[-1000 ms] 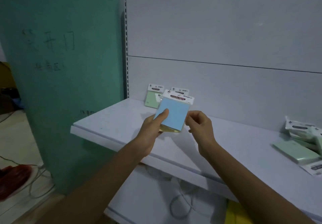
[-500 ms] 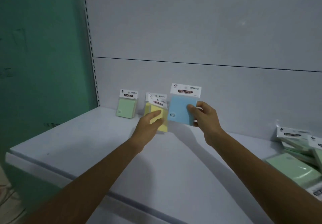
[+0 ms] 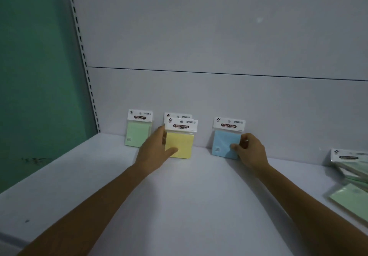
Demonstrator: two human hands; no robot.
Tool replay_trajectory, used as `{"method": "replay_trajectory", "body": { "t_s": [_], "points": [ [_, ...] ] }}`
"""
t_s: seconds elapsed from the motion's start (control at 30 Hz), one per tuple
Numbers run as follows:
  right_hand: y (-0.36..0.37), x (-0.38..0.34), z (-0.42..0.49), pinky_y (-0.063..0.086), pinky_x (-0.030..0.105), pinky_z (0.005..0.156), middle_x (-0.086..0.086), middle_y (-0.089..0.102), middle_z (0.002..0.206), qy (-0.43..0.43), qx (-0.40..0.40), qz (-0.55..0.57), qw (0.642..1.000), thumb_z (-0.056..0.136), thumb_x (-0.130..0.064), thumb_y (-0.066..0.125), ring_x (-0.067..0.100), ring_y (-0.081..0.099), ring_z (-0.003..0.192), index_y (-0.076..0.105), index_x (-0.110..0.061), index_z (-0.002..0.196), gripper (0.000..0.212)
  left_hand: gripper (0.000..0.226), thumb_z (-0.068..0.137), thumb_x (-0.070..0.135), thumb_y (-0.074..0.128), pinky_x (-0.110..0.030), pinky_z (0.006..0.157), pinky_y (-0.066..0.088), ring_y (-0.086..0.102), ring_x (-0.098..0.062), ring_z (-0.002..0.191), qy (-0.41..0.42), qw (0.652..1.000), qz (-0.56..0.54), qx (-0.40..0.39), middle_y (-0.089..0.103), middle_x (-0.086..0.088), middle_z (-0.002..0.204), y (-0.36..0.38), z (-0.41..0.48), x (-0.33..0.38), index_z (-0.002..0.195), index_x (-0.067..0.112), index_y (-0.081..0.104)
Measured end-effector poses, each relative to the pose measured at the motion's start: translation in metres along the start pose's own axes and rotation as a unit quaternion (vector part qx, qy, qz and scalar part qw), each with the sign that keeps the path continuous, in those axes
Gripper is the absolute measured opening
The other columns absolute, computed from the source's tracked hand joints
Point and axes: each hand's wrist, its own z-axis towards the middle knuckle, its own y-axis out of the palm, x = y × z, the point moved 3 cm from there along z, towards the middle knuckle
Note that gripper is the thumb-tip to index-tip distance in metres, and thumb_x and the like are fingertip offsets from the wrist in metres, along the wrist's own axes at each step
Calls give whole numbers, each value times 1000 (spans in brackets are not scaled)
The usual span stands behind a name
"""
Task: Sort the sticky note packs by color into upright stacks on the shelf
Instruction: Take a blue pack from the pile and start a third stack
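Inspector: Location of packs?
Technician: Upright on shelf, at back panel: green pack, yellow pack, blue pack.
Inspector: Hands?
Technician: Grip status: left hand grasps yellow pack's left edge; right hand pinches blue pack's right edge.

bg: green wall fills left of frame | black-slotted white rail runs down its edge, upper left to mid-left | pale grey back panel across top and centre, thin horizontal seam mid-height | white shelf spans bottom | dim, even light
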Motion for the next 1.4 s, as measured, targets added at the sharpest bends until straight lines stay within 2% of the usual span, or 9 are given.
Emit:
{"method": "replay_trajectory", "body": {
  "t_s": [0.07,0.17,0.3,0.43,0.63,0.9,1.1,1.27,1.4],
  "points": [
    [7,0,-1,47,35,74,-3,58,91,-1,20,2,1000,83,-22,65,18,55,86,50,-20,94,18,55,71,18,79,-20,73,44,56,-7,82,10,1000,-17,19,58,-2,106,0,4,-9,118,15,51],
    [12,4,-5,44,29,68,-6,59,87,-10,44,35,998,84,-20,65,15,56,81,51,-21,93,17,60,72,13,78,-5,72,42,51,8,81,16,998,-55,32,51,-3,111,5,9,-19,124,14,49],
    [12,8,-7,42,19,60,-6,60,86,-4,52,56,997,85,-22,67,11,57,80,52,-18,94,18,66,75,10,75,-40,89,52,56,-10,96,-18,993,-110,33,43,0,120,13,13,-28,133,18,43],
    [12,9,-8,43,19,59,-8,60,84,-4,53,46,997,81,-24,71,7,58,77,53,-15,94,24,67,65,29,83,-25,80,50,61,-8,87,-73,988,-135,-1,59,5,107,15,12,-35,123,16,52],
    [11,8,-5,45,20,60,-10,61,81,-12,60,38,997,79,-24,73,5,59,74,54,-17,91,23,30,73,33,76,-29,72,49,66,-20,85,-66,997,-2,-32,73,-3,92,18,20,-24,95,15,69],
    [11,9,-3,54,39,79,9,67,95,3,48,80,996,79,-20,73,22,64,87,55,-14,91,22,27,79,31,70,-34,77,52,67,-22,84,-19,1000,-1,-24,73,-5,92,34,15,-18,101,15,68],
    [10,6,-6,54,38,79,5,65,98,7,71,102,992,79,-26,73,18,63,91,51,-17,95,29,53,77,26,73,-38,88,52,64,-18,95,-45,992,-96,-63,65,-1,113,35,17,-18,123,17,50],
    [7,10,-4,50,34,72,6,64,94,10,105,120,987,80,-25,72,18,61,86,49,-25,87,24,51,83,26,68,-33,90,47,60,-14,101,-50,985,-144,-77,61,3,117,36,18,-17,128,17,45],
    [5,13,-5,46,25,69,0,64,91,18,133,124,983,80,-26,71,14,61,85,50,-23,91,24,56,85,22,65,-40,93,48,62,-21,101,-61,985,-134,-84,63,-1,116,35,18,-18,135,17,39]
  ]
}}
